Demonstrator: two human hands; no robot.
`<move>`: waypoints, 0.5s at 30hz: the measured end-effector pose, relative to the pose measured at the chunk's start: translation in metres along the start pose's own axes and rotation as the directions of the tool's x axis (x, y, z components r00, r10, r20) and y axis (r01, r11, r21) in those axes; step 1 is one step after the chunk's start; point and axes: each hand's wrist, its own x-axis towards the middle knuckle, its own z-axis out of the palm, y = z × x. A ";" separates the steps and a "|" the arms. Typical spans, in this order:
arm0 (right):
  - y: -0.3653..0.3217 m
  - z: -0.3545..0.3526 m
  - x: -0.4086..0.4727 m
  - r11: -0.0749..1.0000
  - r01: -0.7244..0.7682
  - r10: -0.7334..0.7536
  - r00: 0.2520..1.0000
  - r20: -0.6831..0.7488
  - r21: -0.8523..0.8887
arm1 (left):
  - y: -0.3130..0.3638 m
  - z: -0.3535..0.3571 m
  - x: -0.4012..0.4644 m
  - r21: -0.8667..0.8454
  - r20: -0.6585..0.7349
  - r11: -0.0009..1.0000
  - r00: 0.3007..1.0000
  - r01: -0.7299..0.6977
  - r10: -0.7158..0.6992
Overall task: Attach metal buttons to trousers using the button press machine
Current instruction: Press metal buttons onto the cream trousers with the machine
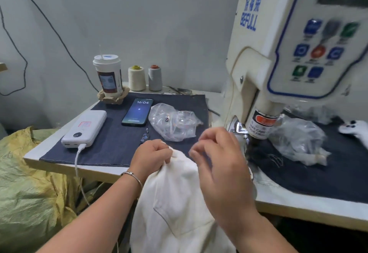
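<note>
White trousers [175, 203] hang over the table's front edge at bottom centre. My left hand [152, 156] grips a bunched fold at their top. My right hand [217, 153] hovers blurred just right of that fold, fingers loosely curled, holding nothing that I can make out. The cream button press machine [278, 53] rises on the right, its press head [258, 127] just beyond my right hand. A clear plastic bag [173, 122] with a few metal buttons lies behind my hands on the dark cloth.
On the dark denim mat [119, 137] lie a phone [137, 112], a white power bank [84, 128] with cable, and small metal pieces [145, 137]. A drink cup [108, 75] and two thread cones [145, 77] stand behind. Another crumpled plastic bag [298, 139] sits right of the press. Yellow-green sacks [25, 183] fill the left.
</note>
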 end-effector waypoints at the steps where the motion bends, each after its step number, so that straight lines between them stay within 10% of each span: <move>1: 0.014 -0.022 -0.016 0.999 -0.045 0.044 0.999 -0.025 -0.030 | 0.000 0.000 0.000 0.008 -0.001 1.000 1.000 0.002 -0.002; 7: 0.141 -0.098 -0.032 0.726 -0.587 0.646 0.760 0.064 -0.359 | 0.001 0.004 0.000 0.030 -0.018 0.999 1.000 0.019 -0.019; 15: 0.195 -0.096 -0.030 0.738 -0.591 0.673 0.678 0.296 -0.326 | 0.002 0.002 0.000 0.048 -0.021 0.999 1.000 0.022 -0.021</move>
